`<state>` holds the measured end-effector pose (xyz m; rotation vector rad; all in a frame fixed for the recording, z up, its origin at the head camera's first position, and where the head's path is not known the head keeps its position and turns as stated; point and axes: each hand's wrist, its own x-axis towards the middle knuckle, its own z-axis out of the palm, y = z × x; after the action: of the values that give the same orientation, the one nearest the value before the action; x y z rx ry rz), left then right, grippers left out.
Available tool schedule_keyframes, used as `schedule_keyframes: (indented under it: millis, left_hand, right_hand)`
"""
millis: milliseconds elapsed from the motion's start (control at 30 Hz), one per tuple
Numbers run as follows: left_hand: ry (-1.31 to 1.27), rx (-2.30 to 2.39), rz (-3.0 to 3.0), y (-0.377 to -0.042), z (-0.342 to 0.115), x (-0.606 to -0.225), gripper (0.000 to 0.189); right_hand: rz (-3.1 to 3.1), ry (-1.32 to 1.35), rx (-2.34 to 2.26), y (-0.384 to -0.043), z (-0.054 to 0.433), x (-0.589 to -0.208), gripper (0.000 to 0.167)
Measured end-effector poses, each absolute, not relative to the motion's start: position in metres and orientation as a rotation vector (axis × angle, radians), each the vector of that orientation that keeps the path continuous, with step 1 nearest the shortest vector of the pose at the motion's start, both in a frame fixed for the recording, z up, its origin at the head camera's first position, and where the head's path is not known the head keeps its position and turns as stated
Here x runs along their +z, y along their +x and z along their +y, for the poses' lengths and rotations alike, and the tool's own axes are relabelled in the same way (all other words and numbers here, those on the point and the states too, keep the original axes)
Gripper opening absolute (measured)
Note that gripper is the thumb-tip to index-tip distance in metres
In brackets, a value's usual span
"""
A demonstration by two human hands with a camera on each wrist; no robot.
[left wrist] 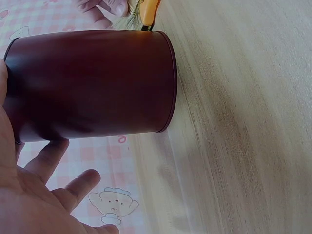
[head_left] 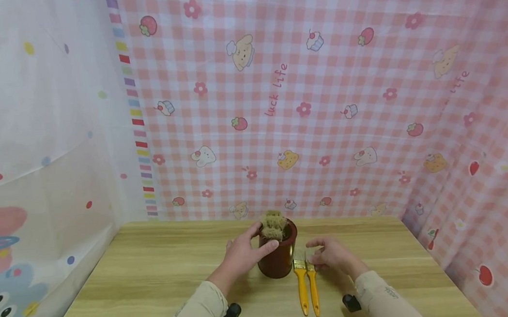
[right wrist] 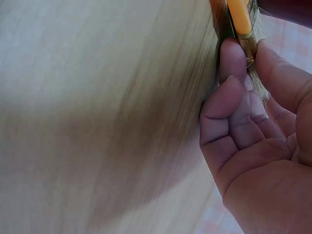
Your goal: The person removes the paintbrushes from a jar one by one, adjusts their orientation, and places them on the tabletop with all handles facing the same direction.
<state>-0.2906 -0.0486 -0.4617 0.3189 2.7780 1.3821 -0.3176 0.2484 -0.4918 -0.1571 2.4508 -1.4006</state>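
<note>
A dark brown, round holder [head_left: 277, 263] stands upright on the table, with tan bristle tufts [head_left: 273, 225] poking out of its mouth. My left hand [head_left: 242, 253] grips it near the rim, thumb on the near side. In the left wrist view some fingers of that hand are spread away from the holder [left wrist: 92, 83]. Right of it lie two yellow-handled paintbrushes side by side, a wider paintbrush [head_left: 302, 284] and a narrower paintbrush [head_left: 313, 290], bristles facing away. My right hand [head_left: 335, 256] pinches the narrower one near its bristles, between thumb and fingers in the right wrist view.
The wood-grain table [head_left: 156, 281] carries a small black object [head_left: 232, 313] by the left forearm and another black object [head_left: 351, 303] by the right. A pink checked cloth [head_left: 279, 137] hangs behind the table, and a white printed cloth [head_left: 59, 117] hangs at the left.
</note>
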Motion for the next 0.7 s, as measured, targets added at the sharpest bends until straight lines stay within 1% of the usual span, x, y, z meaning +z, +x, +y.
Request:
schedule_keyframes:
  millis: [367, 700]
  left_hand:
    - [0.320, 1.400, 2.780, -0.2885, -0.0481, -0.4588, 0.096]
    - [0.328, 1.401, 2.782, -0.2895, -0.0483, -0.4601, 0.096]
  right_hand:
    - [2.585, -0.063, -1.310, -0.3163, 0.2425, -0.4917, 0.043]
    - [2.621, -0.050, -1.286, -0.3143, 0.2431, -0.4955, 0.037]
